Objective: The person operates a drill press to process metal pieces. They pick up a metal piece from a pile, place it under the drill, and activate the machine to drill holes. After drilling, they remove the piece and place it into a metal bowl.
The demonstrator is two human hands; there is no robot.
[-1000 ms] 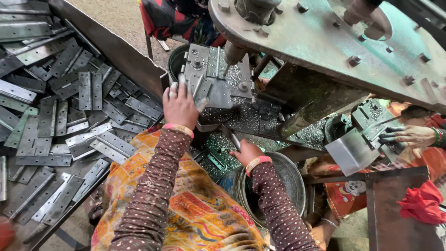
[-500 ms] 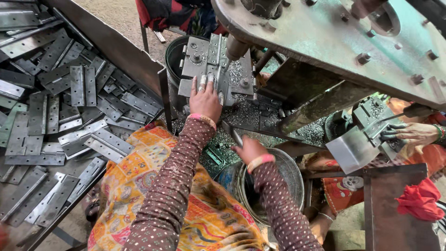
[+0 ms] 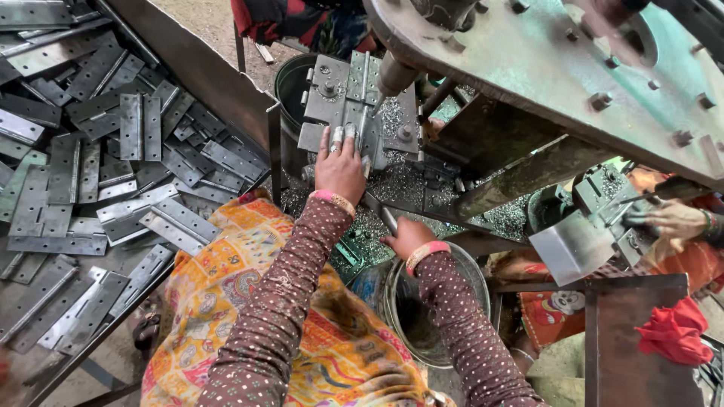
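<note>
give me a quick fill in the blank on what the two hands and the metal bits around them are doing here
1. The left hand presses its fingers on a grey metal ____ lying on the machine's fixture.
2. The right hand rests just above a round metal ____ on the floor.
3. The heap of hinges lies on the person's ____ side.
4. Both wrists wear a ____ bangle.

Missing words: hinge; bucket; left; pink
</note>
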